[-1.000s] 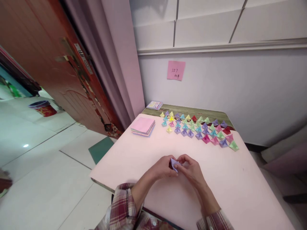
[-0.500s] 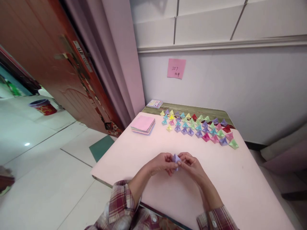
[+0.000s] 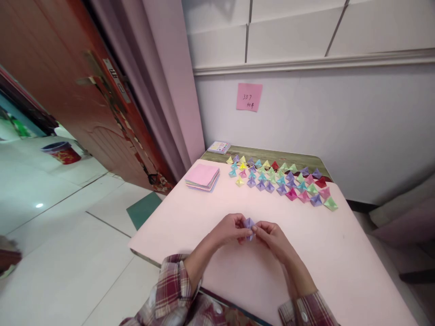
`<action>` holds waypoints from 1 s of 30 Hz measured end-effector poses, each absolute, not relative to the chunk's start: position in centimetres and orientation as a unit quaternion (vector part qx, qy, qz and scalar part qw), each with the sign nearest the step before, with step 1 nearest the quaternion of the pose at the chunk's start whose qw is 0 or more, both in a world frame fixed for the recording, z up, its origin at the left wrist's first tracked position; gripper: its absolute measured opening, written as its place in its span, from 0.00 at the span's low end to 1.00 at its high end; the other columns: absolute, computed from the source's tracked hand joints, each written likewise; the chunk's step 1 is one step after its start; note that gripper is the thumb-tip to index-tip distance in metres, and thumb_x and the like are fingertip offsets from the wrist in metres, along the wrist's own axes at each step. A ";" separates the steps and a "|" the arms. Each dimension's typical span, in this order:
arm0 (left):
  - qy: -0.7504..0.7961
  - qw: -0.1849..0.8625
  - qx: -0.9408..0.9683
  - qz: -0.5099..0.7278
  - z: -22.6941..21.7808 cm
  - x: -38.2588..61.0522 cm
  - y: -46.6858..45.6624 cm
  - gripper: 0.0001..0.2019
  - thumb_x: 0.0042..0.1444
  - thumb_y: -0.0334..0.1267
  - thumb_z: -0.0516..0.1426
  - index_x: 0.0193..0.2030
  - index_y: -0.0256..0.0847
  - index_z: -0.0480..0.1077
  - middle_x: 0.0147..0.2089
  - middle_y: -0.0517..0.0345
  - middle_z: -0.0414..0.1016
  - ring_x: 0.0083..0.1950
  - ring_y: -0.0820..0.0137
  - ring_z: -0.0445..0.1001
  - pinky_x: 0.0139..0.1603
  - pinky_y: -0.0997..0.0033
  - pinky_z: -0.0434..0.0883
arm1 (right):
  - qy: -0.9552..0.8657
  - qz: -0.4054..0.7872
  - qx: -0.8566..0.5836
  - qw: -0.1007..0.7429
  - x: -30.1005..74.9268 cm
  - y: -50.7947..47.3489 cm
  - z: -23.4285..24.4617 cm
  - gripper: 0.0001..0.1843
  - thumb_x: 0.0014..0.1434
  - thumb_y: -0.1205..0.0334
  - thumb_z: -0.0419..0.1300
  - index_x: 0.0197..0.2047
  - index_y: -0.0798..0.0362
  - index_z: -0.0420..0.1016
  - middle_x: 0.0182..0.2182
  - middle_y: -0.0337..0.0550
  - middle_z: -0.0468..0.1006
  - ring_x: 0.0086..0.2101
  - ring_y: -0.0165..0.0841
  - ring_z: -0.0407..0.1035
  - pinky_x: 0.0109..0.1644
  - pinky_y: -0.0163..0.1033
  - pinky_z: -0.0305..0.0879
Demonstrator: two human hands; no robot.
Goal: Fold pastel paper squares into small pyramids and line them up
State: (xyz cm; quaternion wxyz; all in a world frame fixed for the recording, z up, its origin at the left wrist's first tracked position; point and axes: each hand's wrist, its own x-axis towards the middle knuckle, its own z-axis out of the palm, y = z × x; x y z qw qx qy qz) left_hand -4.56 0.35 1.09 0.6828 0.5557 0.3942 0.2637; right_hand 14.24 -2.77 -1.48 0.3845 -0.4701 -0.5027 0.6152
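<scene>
Between my hands is a small folded purple origami piece (image 3: 249,223), pointed at the top and held just above the pink-covered table (image 3: 210,208). My left hand (image 3: 234,229) pinches its left side with thumb and fingers. On its right side, the thumb and fingers of my right hand (image 3: 269,234) are closed on it near the lower middle. Fingertips cover part of the paper. Beyond my hands stand several rows of folded paper pieces (image 3: 282,189) in purple, green, pink, blue, yellow and red.
A stack of square paper (image 3: 203,175), pink on top, lies at the table's left. Behind it sits a printed packet (image 3: 219,147). A pink note (image 3: 249,97) is stuck to the wall. Left of the table are a reddish-brown door (image 3: 91,108) and a bin (image 3: 61,152).
The purple piece has turned slightly and shows more of its front. My right fingers have drawn in and lowered a little around its edge. My left hand stays nearly in place.
</scene>
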 end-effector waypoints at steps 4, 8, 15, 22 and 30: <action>0.399 0.690 0.544 0.262 1.3 -4.6 0.4 0.17 0.43 0.43 0.67 0.33 0.35 0.68 0.27 0.58 0.74 0.24 0.74 0.71 0.26 0.73 0.70 | -0.481 0.654 -0.446 0.376 14.2 -2.7 -1.6 0.21 0.53 0.43 0.63 0.29 0.54 0.72 0.21 0.37 0.73 0.21 0.27 0.63 0.25 0.32 0.57; 0.394 0.721 0.510 0.254 1.8 -4.9 0.4 0.18 0.46 0.47 0.65 0.35 0.34 0.69 0.28 0.55 0.75 0.25 0.73 0.73 0.29 0.70 0.72 | -0.477 0.650 -0.442 0.394 14.4 -2.7 -1.4 0.20 0.53 0.44 0.64 0.30 0.55 0.72 0.22 0.39 0.74 0.24 0.28 0.67 0.30 0.33 0.62; 0.416 0.710 0.490 0.288 2.0 -4.5 0.3 0.17 0.45 0.45 0.66 0.32 0.33 0.70 0.25 0.54 0.75 0.23 0.73 0.73 0.26 0.73 0.72 | -0.461 0.639 -0.446 0.426 14.1 -2.8 -1.0 0.21 0.49 0.43 0.66 0.31 0.54 0.72 0.22 0.39 0.74 0.24 0.29 0.67 0.29 0.34 0.63; 0.444 0.671 0.476 0.354 1.4 -3.6 0.1 0.19 0.42 0.41 0.67 0.39 0.35 0.69 0.21 0.63 0.72 0.20 0.75 0.70 0.21 0.76 0.68 | -0.441 0.612 -0.460 0.469 13.8 -2.5 -1.1 0.27 0.47 0.44 0.68 0.45 0.52 0.70 0.22 0.36 0.73 0.24 0.31 0.68 0.29 0.35 0.64; 0.466 0.625 0.461 0.423 0.6 -2.4 -0.3 0.22 0.40 0.41 0.67 0.41 0.36 0.68 0.22 0.67 0.68 0.20 0.76 0.67 0.21 0.77 0.65 | -0.422 0.605 -0.479 0.476 13.3 -2.6 -1.5 0.20 0.48 0.45 0.68 0.32 0.54 0.73 0.22 0.39 0.75 0.25 0.30 0.67 0.31 0.35 0.62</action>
